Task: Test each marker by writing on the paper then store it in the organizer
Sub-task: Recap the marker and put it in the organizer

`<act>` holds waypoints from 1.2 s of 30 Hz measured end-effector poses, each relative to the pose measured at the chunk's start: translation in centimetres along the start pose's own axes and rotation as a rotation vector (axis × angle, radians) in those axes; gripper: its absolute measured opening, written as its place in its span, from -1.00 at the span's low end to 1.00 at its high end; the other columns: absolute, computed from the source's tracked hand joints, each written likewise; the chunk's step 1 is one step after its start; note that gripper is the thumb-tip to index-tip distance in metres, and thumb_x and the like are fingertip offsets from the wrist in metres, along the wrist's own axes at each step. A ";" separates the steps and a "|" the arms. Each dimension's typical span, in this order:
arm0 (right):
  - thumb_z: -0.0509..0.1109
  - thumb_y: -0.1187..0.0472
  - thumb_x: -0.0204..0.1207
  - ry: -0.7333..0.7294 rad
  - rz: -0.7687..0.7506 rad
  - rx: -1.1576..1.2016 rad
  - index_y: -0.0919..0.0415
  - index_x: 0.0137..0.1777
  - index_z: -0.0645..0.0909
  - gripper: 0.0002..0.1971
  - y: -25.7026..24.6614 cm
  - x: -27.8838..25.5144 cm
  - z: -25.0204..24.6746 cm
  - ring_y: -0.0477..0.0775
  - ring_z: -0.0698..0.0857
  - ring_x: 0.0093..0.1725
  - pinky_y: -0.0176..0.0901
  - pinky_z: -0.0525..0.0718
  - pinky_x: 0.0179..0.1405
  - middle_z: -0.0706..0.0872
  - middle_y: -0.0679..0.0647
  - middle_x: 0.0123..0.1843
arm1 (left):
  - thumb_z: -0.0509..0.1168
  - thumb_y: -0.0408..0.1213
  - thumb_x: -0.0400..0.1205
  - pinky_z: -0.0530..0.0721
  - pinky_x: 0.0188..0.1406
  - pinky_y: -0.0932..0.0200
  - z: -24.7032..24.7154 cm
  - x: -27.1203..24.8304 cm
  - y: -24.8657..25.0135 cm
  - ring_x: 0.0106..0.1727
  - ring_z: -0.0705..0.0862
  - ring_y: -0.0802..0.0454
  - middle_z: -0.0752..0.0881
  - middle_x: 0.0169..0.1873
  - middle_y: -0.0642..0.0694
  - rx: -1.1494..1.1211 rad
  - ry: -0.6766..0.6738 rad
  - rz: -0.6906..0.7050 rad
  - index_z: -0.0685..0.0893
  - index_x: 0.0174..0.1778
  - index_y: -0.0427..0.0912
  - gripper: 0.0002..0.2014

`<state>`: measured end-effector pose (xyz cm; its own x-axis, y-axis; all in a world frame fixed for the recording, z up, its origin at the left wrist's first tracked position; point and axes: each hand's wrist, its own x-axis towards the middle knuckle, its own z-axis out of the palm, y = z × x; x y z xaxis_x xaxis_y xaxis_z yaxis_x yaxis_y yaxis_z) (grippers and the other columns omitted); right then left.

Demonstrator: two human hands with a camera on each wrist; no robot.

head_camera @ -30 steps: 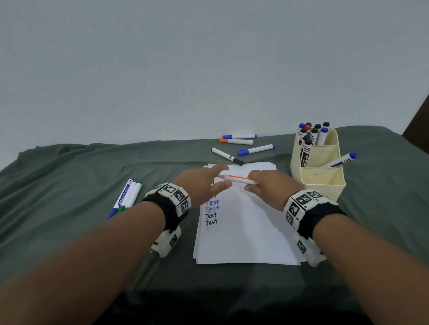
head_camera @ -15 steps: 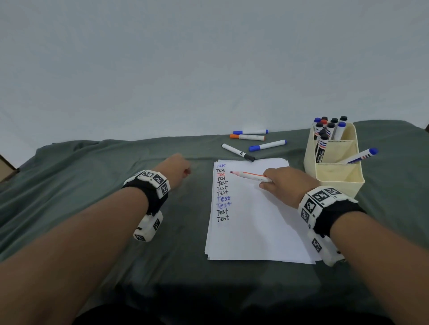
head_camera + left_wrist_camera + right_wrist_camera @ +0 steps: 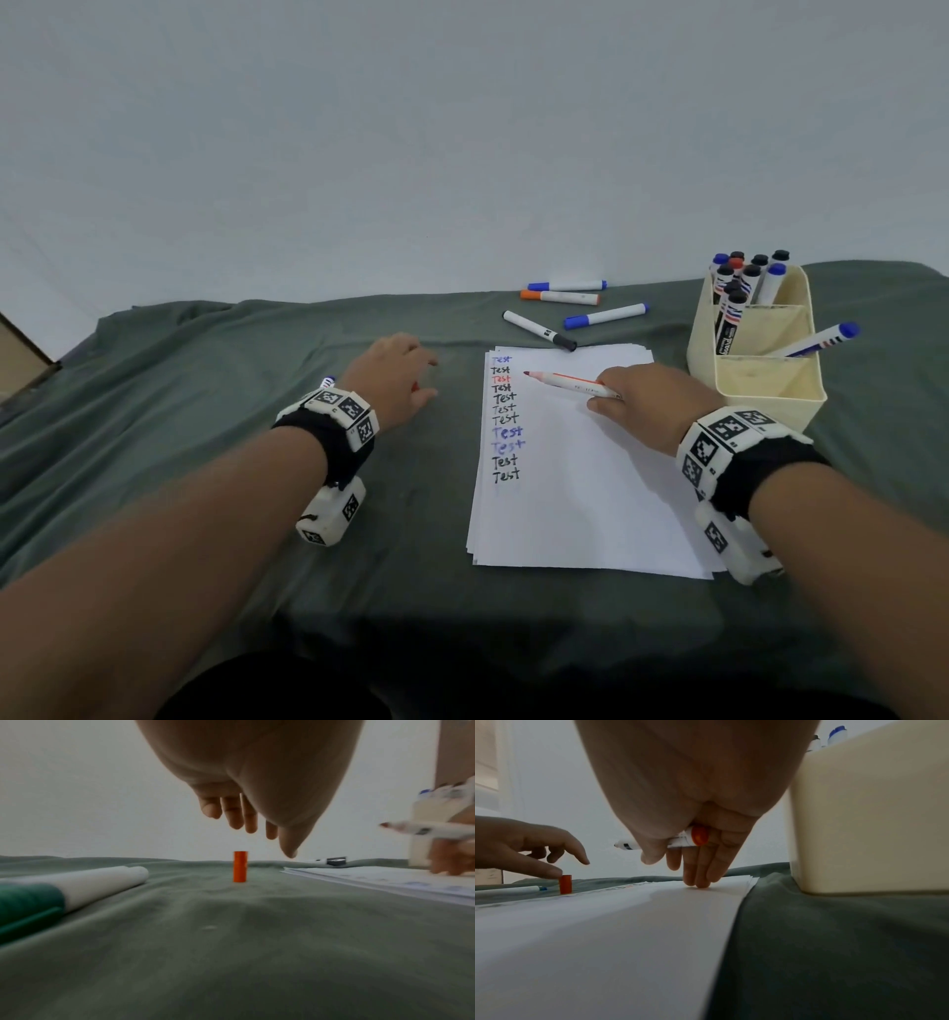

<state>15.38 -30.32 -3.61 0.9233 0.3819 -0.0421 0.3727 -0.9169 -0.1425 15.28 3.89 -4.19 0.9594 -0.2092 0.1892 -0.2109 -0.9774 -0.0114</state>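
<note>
My right hand [image 3: 611, 393] grips an uncapped orange marker [image 3: 570, 384], its tip pointing left just above the written lines on the white paper stack [image 3: 580, 503]. In the right wrist view the marker [image 3: 680, 840] lies between thumb and fingers while the other fingertips [image 3: 700, 882] rest on the paper. Left of the paper, its orange cap [image 3: 240, 866] stands upright on the green cloth. My left hand [image 3: 418, 375] hovers over the cap with relaxed fingers; the thumb [image 3: 552, 871] is at the cap's top. The cream organizer [image 3: 770, 383] stands right of the paper with several markers in its back compartment.
Behind the paper lie loose markers: a blue one [image 3: 567, 285], an orange one [image 3: 560, 296], another blue [image 3: 606, 315] and a black one [image 3: 539, 330]. A blue marker [image 3: 816, 340] leans out of the organizer. A green marker [image 3: 72, 888] lies by my left wrist.
Both hands were together on the marker over the paper. My left hand has moved left with the cap and set it upright on the cloth; the right hand keeps the uncapped marker.
</note>
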 end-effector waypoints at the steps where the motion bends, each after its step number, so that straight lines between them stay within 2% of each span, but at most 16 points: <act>1: 0.17 -0.15 0.77 -0.002 0.001 0.004 0.00 -0.01 0.51 -0.74 0.0 0.0 0.0 0.07 0.60 -0.12 -0.08 0.44 -0.23 0.65 -0.02 -0.10 | 0.36 0.11 0.58 0.47 0.41 -0.06 -0.3 -0.6 0.7 0.37 0.49 -0.14 0.55 0.33 -0.10 -0.010 0.019 0.031 0.61 0.37 0.04 -0.54; 4: 0.19 -0.10 0.77 -0.004 -0.018 0.046 -0.04 0.30 0.63 -0.72 0.2 -0.1 0.0 0.10 0.66 0.07 -0.06 0.57 -0.04 0.72 0.04 0.13 | 0.24 0.32 0.57 0.35 0.53 -0.09 -0.8 -2.4 3.2 0.48 0.39 -0.11 0.50 0.42 -0.04 -0.029 -0.118 0.104 0.50 0.46 0.11 -0.41; 6: 0.20 -0.09 0.78 -0.008 -0.033 0.060 -0.13 0.64 0.43 -0.56 0.2 -0.1 -0.1 0.15 0.63 0.26 -0.05 0.57 0.20 0.62 0.07 0.29 | 0.13 0.46 0.53 0.26 0.60 -0.12 -0.7 -3.7 4.6 0.58 0.30 -0.09 0.39 0.56 -0.03 -0.024 -0.280 0.123 0.34 0.59 0.12 -0.23; 8: 0.22 -0.05 0.78 0.024 -0.026 0.117 -0.25 0.73 0.25 -0.47 0.0 -0.3 -0.5 0.14 0.63 0.26 -0.07 0.53 0.25 0.57 0.07 0.26 | 0.09 0.53 0.49 0.12 0.67 -0.13 -0.3 -4.7 5.2 0.70 0.10 -0.07 0.14 0.70 -0.03 -0.063 -0.440 0.114 0.11 0.71 0.08 -0.06; 10: 0.25 0.02 0.77 0.083 -0.018 0.218 -0.36 0.68 0.30 -0.49 -0.1 -0.5 -1.0 -0.03 0.75 0.00 -0.12 0.60 0.14 0.60 0.01 0.19 | 0.08 0.53 0.49 -0.03 0.70 -0.13 0.4 -5.4 5.4 0.74 -0.13 -0.06 -0.15 0.74 0.04 -0.079 -0.567 0.105 -0.14 0.74 0.07 0.02; 12: 0.33 0.11 0.73 0.155 0.034 0.413 -0.33 0.48 0.58 -0.60 -0.3 -0.8 -1.4 -0.18 0.82 -0.26 -0.13 0.76 0.03 0.70 -0.08 0.12 | 0.06 0.55 0.48 -0.12 0.70 -0.17 1.0 -5.6 5.4 0.73 -0.26 -0.07 -0.29 0.72 0.06 -0.032 -0.620 0.125 -0.29 0.72 0.08 0.06; 15: 0.47 0.32 0.59 0.232 0.118 0.913 -0.07 0.18 0.80 -0.71 -1.4 -1.3 -1.8 -0.03 0.87 -0.28 -0.21 0.83 -0.17 0.85 -0.02 -0.13 | 0.02 0.61 0.44 -0.18 0.69 -0.21 1.7 -5.5 5.2 0.71 -0.33 -0.08 -0.36 0.70 0.07 -0.016 -0.628 0.133 -0.36 0.70 0.11 0.10; 18: 0.48 0.53 0.53 0.204 0.103 1.485 0.16 0.28 0.76 -0.60 -2.9 -1.9 -1.7 0.12 0.80 -0.31 -0.18 0.78 -0.21 0.71 0.06 -0.26 | 0.00 0.65 0.38 -0.21 0.68 -0.21 2.1 -5.5 5.2 0.71 -0.33 -0.08 -0.36 0.69 0.09 -0.035 -0.618 0.128 -0.36 0.69 0.14 0.13; 20: 0.43 0.50 0.58 0.183 0.120 1.755 0.20 0.21 0.79 -0.70 -3.9 -2.2 -0.9 0.07 0.71 -0.37 -0.20 0.73 -0.25 0.67 0.08 -0.29 | 0.01 0.66 0.37 -0.22 0.68 -0.20 2.1 -5.5 5.2 0.71 -0.34 -0.09 -0.36 0.69 0.09 -0.045 -0.617 0.122 -0.36 0.69 0.15 0.14; 22: 0.44 0.30 0.65 0.167 0.191 1.902 0.20 0.06 0.83 -0.87 -5.1 -2.4 0.6 -0.02 0.61 -0.42 -0.26 0.67 -0.34 0.61 0.03 -0.34 | 0.02 0.65 0.38 -0.22 0.68 -0.22 2.0 -5.5 5.3 0.71 -0.34 -0.09 -0.36 0.70 0.08 -0.057 -0.617 0.122 -0.36 0.69 0.14 0.13; 25: 0.49 -0.02 0.63 0.199 0.395 1.976 0.19 -0.10 0.76 -0.74 -6.6 -2.4 2.8 -0.05 0.54 -0.50 -0.28 0.60 -0.48 0.57 -0.01 -0.43 | 0.04 0.63 0.39 -0.24 0.67 -0.22 1.9 -5.5 5.5 0.71 -0.33 -0.10 -0.34 0.70 0.06 -0.072 -0.608 0.118 -0.34 0.70 0.14 0.12; 27: 0.41 -0.07 0.68 0.233 0.482 1.929 0.20 -0.14 0.67 -0.67 -7.5 -2.4 3.8 -0.04 0.57 -0.54 -0.26 0.56 -0.53 0.60 0.01 -0.46 | 0.05 0.63 0.38 -0.26 0.66 -0.20 2.0 -5.6 5.6 0.71 -0.33 -0.11 -0.34 0.70 0.07 -0.083 -0.603 0.108 -0.33 0.70 0.14 0.13; 29: 0.34 -0.02 0.74 0.244 0.442 1.857 0.22 -0.10 0.63 -0.68 -8.1 -2.4 4.6 -0.04 0.62 -0.53 -0.24 0.59 -0.52 0.66 0.05 -0.47 | 0.07 0.62 0.38 -0.27 0.66 -0.21 2.0 -5.6 5.6 0.71 -0.33 -0.11 -0.34 0.70 0.07 -0.097 -0.602 0.099 -0.34 0.69 0.14 0.14; 32: 0.45 0.23 0.67 0.226 0.278 1.752 0.26 -0.01 0.62 -0.90 -8.4 -2.8 5.1 0.04 0.73 -0.37 -0.24 0.73 -0.36 0.77 0.14 -0.36 | 0.08 0.63 0.36 -0.28 0.65 -0.23 2.1 -5.5 5.6 0.71 -0.33 -0.12 -0.33 0.71 0.07 -0.120 -0.599 0.091 -0.38 0.66 0.23 0.12; 34: 0.51 0.44 0.56 0.200 0.183 1.701 0.27 0.00 0.61 -0.85 -8.3 -3.2 5.3 0.07 0.76 -0.31 -0.22 0.75 -0.25 0.79 0.15 -0.32 | 0.06 0.64 0.36 -0.28 0.63 -0.25 2.2 -5.5 5.7 0.71 -0.33 -0.15 -0.33 0.71 0.04 -0.103 -0.603 0.100 -0.37 0.63 0.36 0.06; 36: 0.53 0.51 0.50 0.191 0.145 1.638 0.26 -0.02 0.60 -0.79 -8.4 -3.5 5.4 0.08 0.76 -0.31 -0.18 0.75 -0.22 0.78 0.12 -0.34 | 0.02 0.66 0.34 -0.28 0.63 -0.26 2.2 -5.5 5.7 0.70 -0.34 -0.18 -0.35 0.70 0.02 -0.085 -0.613 0.103 -0.35 0.62 0.42 0.03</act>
<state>8.57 -23.34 -7.63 0.9829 0.1771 -0.0507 -0.0853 0.1940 -0.9773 9.26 -0.62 -7.46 0.8608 -0.3057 -0.4068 -0.2983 -0.9508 0.0833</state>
